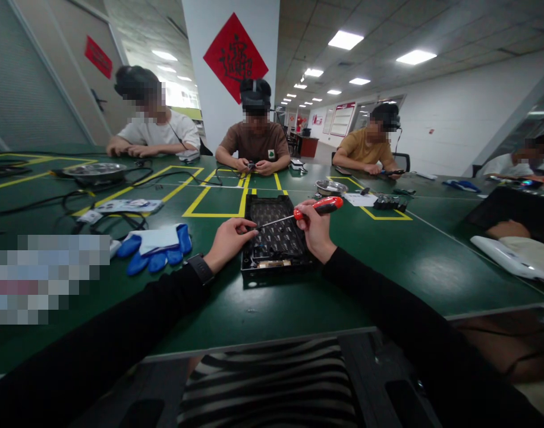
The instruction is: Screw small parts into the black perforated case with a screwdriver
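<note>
Right hand: one, the right hand, fingers wrapped round the handle of one red-and-black screwdriver.
Left hand: one, the left hand, thumb and forefinger close together at the screwdriver's tip; whether they pinch anything cannot be told.
Black case: one black case, lying open-side up on the green table, between the two hands and under the screwdriver's shaft; one pale strip lies inside its near end.
Gloves: blue-and-white gloves, left of the case, their number unclear.
Metal bowls: two, one metal bowl right of centre, another bowl far left.
Co-workers: three people seated across the table.
</note>
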